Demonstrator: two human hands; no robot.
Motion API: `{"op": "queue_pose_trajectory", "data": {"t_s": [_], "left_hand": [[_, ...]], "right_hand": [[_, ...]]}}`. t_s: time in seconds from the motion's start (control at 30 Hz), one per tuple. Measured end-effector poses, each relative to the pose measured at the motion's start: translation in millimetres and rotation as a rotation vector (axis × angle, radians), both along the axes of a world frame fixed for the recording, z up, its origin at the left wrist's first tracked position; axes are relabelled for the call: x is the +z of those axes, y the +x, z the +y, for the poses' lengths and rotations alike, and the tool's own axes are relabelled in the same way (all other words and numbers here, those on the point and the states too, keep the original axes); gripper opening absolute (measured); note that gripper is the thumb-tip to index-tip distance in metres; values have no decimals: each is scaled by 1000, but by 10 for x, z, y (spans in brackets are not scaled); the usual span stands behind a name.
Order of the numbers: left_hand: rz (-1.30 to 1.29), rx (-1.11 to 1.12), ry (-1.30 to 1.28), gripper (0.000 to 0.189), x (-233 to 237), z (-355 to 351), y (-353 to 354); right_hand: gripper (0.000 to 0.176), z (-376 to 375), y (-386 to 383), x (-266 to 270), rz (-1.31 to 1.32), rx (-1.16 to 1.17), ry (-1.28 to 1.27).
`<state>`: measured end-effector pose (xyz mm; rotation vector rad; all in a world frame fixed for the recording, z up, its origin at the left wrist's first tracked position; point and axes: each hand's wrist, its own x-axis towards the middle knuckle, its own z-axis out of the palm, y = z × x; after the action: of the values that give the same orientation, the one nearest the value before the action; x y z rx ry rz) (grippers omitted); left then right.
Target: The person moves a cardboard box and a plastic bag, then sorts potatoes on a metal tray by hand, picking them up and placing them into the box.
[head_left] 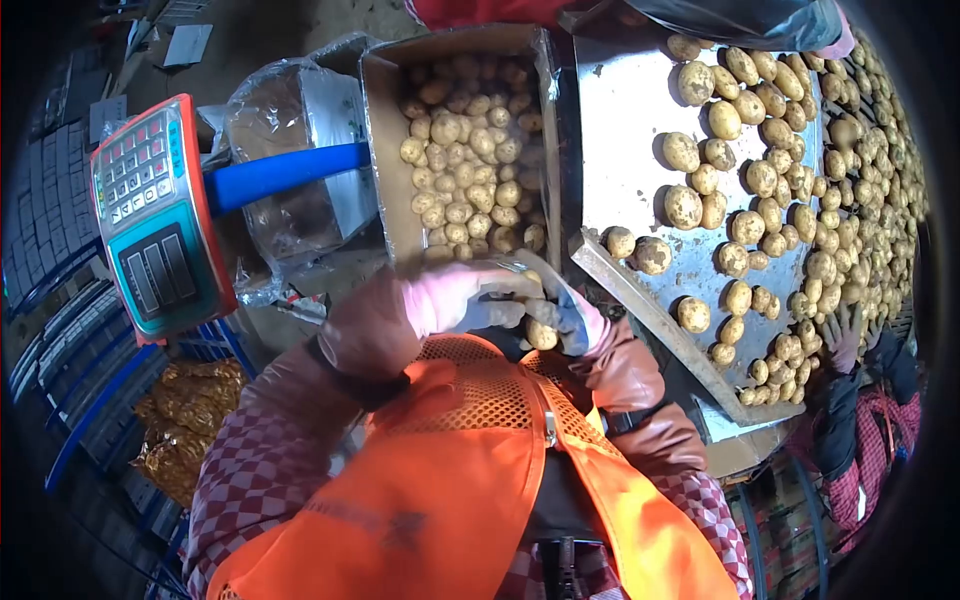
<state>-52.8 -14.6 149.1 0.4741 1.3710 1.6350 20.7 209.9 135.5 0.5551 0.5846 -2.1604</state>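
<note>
My gloved left hand (490, 303) and gloved right hand (572, 315) are close together in front of my chest, near the box's near edge. Both have curled fingers. One potato (541, 335) sits between them at the lower side, and a second potato (531, 278) shows at the upper side, partly covered by fingers. How the grip is shared between the hands is partly hidden. Just beyond is an open cardboard box (383, 190) with many potatoes (465, 165) inside. To the right, loose potatoes (683, 207) lie on a metal sorting table (625, 110).
A scale display (155, 230) on a blue post (290, 175) stands left of the box, beside clear plastic wrapping (265, 200). A raised metal rim (680, 335) borders the table. Co-workers' hands (845, 335) are at the potato heap (880, 180), right. A dark sleeve (740, 22) reaches in above.
</note>
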Motion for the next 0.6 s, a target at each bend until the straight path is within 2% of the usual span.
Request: {"op": "queue_pose_trajectory", "data": {"t_s": [0.03, 0.07, 0.1, 0.17, 0.23, 0.27, 0.33, 0.4, 0.5, 0.53, 0.57, 0.6], "left_hand": [[-563, 152, -12, 34, -159, -75, -128], [-1126, 305, -22, 38, -412, -177, -302], [-613, 382, -492, 43, -666, -228, -538], [230, 422, -1062, 43, -861, -232, -1025], [580, 257, -1515, 58, -1233, -86, -1465], [326, 206, -1567, 78, -1344, 132, -1571], [343, 168, -1597, 82, -1199, 567, -1417], [552, 172, -1442, 80, -1354, 589, -916], [476, -221, -1333, 64, -876, 353, -596], [533, -237, -1105, 61, -1194, 99, -337], [568, -176, -1046, 60, -1325, -105, -144], [606, -115, -981, 59, -1219, -174, -89]], "right_hand": [[65, 31, -27, -188, 13, 149, -54], [65, 22, 27, -247, 16, 149, -56], [62, 8, 82, -283, -14, 59, -59], [57, 42, 132, -273, -50, -35, -38], [52, 162, 239, -321, -60, -57, -52], [52, 210, 296, -332, -76, -62, -42], [52, 304, 334, -358, -86, -52, -30], [53, 313, 407, -353, -129, -53, 6], [55, 320, 340, -334, -113, -55, 9], [55, 306, 358, -301, -114, -49, 4], [55, 288, 337, -281, -124, -54, -5], [55, 275, 324, -262, -122, -54, -8]]}}
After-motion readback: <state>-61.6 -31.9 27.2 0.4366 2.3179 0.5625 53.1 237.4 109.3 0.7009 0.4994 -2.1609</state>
